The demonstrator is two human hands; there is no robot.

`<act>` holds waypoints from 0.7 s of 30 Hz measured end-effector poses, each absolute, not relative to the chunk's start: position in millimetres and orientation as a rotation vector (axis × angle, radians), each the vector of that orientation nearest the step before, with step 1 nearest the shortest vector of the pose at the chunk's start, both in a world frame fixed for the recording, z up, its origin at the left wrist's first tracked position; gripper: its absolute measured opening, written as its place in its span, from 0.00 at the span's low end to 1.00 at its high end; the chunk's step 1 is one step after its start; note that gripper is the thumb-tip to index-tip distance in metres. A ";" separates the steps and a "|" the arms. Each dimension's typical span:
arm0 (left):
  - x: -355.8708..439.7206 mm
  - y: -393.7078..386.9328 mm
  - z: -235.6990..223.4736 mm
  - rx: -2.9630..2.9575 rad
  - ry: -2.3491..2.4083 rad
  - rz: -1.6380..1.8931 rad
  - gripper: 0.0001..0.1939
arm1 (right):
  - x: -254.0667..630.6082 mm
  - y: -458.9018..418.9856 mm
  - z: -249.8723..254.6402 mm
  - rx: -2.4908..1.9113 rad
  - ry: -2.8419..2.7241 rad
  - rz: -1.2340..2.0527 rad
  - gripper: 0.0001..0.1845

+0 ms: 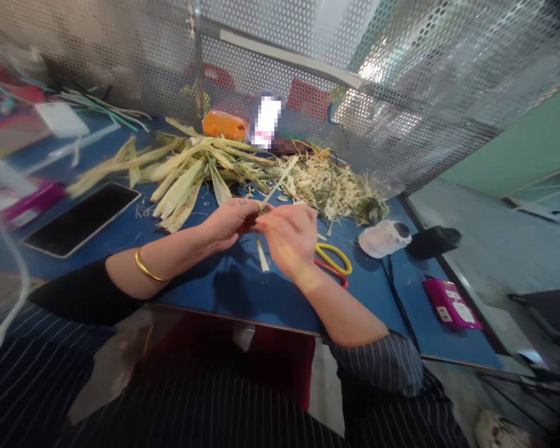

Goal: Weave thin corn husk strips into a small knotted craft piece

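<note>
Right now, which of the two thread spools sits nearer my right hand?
The white spool: it lies between your right hand and the black spool, which sits farther right.

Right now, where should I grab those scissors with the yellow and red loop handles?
Likely grip the scissors by the rounded ends of both loops, coming from the right: they stick out that way, past the bare right hand. The blades are hidden.
</note>
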State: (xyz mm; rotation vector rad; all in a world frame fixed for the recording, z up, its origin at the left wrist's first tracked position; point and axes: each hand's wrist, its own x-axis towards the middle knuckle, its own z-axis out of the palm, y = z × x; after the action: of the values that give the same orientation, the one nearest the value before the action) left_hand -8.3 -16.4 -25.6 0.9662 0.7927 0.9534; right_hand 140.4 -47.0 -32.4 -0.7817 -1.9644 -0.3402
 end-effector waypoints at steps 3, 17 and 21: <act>-10.0 -16.7 -24.8 1.011 0.733 0.919 0.08 | 148.4 -38.8 -26.5 -1.072 -1.600 0.226 0.07; -8.7 -21.2 -26.9 1.196 0.801 1.014 0.13 | 160.1 -21.1 -24.6 -1.358 -1.194 1.256 0.19; -12.2 -13.9 -32.8 1.137 0.671 1.017 0.12 | 159.2 -22.9 -22.7 -1.335 -1.192 1.246 0.20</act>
State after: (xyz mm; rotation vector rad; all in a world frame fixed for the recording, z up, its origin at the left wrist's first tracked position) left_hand -12.2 -13.9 -32.8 1.1370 0.6711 1.0171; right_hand 159.2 -22.9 -22.7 -1.3354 -1.1920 1.2464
